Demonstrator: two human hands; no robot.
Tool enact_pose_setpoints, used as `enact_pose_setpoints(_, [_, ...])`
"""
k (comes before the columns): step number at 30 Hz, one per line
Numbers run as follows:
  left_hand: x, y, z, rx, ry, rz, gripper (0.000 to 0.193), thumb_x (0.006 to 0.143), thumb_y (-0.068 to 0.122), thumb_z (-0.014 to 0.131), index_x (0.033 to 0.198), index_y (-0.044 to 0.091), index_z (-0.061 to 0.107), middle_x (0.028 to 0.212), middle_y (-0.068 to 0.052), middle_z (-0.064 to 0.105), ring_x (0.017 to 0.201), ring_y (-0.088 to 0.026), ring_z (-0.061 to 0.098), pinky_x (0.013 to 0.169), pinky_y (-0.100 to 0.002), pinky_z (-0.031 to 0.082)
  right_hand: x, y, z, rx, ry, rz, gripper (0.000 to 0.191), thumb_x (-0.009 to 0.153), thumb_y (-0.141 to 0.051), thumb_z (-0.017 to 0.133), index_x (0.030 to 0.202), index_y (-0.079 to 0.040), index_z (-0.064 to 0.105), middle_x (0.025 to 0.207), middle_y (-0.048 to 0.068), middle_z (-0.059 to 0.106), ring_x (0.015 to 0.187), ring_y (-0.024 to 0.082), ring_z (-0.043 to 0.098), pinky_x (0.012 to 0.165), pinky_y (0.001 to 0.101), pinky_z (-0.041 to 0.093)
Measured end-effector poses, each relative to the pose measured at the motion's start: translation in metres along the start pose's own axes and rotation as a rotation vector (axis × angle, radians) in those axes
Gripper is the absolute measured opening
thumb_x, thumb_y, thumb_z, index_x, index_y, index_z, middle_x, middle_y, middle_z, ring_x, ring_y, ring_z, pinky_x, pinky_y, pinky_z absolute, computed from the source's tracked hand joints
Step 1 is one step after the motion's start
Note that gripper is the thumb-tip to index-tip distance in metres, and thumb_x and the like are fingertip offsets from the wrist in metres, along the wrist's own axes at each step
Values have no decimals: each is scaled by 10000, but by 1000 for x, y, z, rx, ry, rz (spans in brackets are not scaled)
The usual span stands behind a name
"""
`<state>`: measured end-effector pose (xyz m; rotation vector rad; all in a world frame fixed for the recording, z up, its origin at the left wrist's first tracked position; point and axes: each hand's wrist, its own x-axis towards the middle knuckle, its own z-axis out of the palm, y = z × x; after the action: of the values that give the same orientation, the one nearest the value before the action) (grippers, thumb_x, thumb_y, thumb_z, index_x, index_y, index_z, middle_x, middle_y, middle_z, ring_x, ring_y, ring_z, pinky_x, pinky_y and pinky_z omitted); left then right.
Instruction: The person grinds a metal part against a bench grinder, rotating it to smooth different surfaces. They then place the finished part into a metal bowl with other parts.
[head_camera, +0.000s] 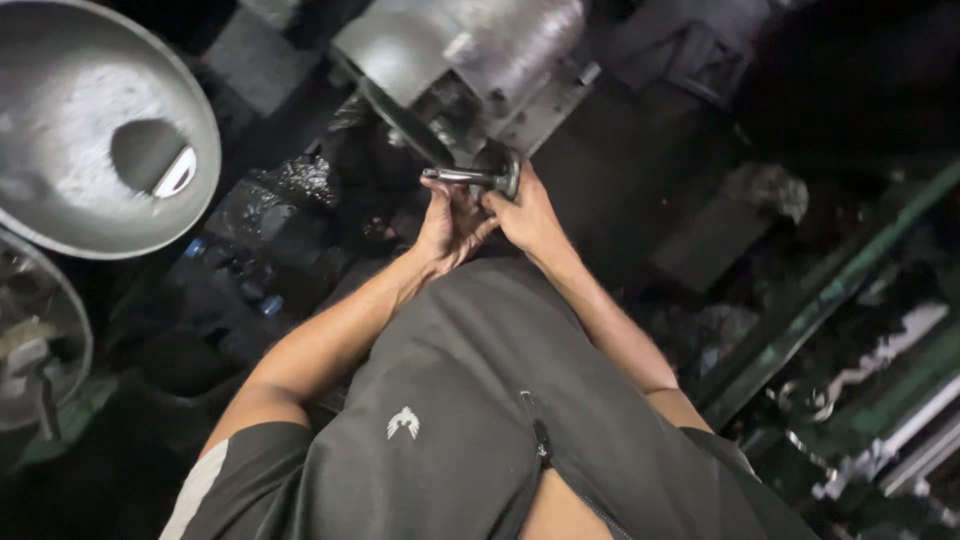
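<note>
Up at twelve o'clock of the picture, both hands meet on one small part. Left hand (447, 225) is curled around the thin end of a metal shaft (462, 177), fingers wrapped close, the rod poking out at its ten o'clock. Right hand (527, 215) sits just beside it at three o'clock, touching it, fingers closed on the shaft's round disc head (507, 170). The shaft lies roughly level, held in the air against the person's dark grey clothing (470, 400) below at six o'clock.

Directly above the hands, at twelve o'clock, looms a silvery machine body (470, 45) with a dark, greasy mount under it; whether the shaft touches it I cannot tell. Far off at nine to ten o'clock, a big round metal dish (60, 130) with a hole in its middle, and a second rim (40, 340) below it at eight o'clock. Over at four o'clock, green rails (830, 290) run diagonally, well apart from the hands.
</note>
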<state>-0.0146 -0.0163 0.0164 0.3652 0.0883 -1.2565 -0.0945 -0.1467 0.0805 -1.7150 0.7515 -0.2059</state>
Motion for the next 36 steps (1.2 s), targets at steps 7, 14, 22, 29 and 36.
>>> enact_pose_setpoints(7, [22,-32,28,113,-148,-193,960,849,733,633,1523,83,420,1491,-93,516,1360,-238,540,1154,-449,496,-44,-13,-44,168,132,-79,636,888,56,685,1460,-15,415,1433,207,497,1336,255,521,1122,376,450])
enact_pose_setpoints(14, [5,-5,58,165,-280,-287,1061,721,707,751,1577,237,339,1509,-44,501,1368,-235,533,1115,-458,481,-66,-11,-60,334,93,-456,710,957,33,756,1526,-103,354,1723,148,309,1605,226,337,1332,362,344])
enact_pose_setpoints(22, [-16,2,27,182,-110,-134,914,865,691,643,1540,118,418,1483,-47,530,1375,-215,541,1217,-479,439,-18,-8,-35,138,-218,-19,741,811,23,640,1514,-21,410,1345,131,620,1259,201,593,1095,330,470])
enact_pose_setpoints(29, [-29,28,17,49,59,57,911,867,762,476,1493,100,437,1381,-34,583,1301,-198,559,1175,-442,436,10,-17,13,-58,-192,-151,620,877,-19,645,1458,21,431,1267,170,650,1181,233,648,1023,354,524])
enact_pose_setpoints(36, [-23,42,24,-9,109,142,956,819,783,474,1437,54,480,1355,-84,611,1233,-203,620,1050,-382,558,33,-22,31,-39,-213,-287,703,873,-44,664,1488,57,339,1360,224,580,1279,298,595,1073,383,478])
